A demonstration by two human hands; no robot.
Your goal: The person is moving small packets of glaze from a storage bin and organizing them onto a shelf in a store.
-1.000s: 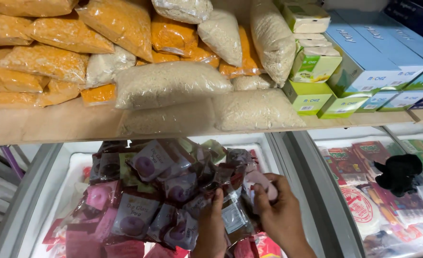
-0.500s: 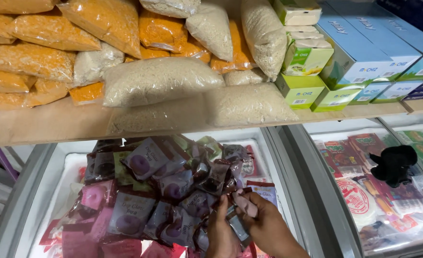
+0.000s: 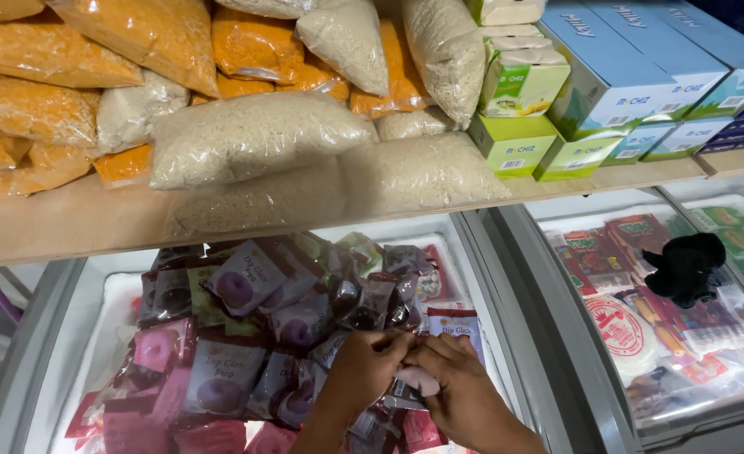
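Observation:
My left hand [image 3: 363, 370] and my right hand [image 3: 460, 391] meet over an open chest freezer [image 3: 61, 311] heaped with small purple, pink and dark sachets [image 3: 246, 336]. Both hands pinch one small pink and dark sachet [image 3: 418, 382] between the fingertips, just above the pile. A red and white packet [image 3: 454, 324] lies right behind my hands. My wrists cover the packets at the near edge of the freezer.
A wooden shelf [image 3: 94, 223] overhangs the freezer, stacked with bags of white and orange crumbs [image 3: 254, 139], green cartons [image 3: 519, 84] and blue boxes [image 3: 632, 67]. A second freezer under glass [image 3: 641, 336] stands at the right, with a black object [image 3: 687, 265] on its lid.
My hands have drawn together from the right side of the pile to its near middle. The right hand, earlier reaching among the packets, now pinches a sachet with the left. The camera view tilted slightly.

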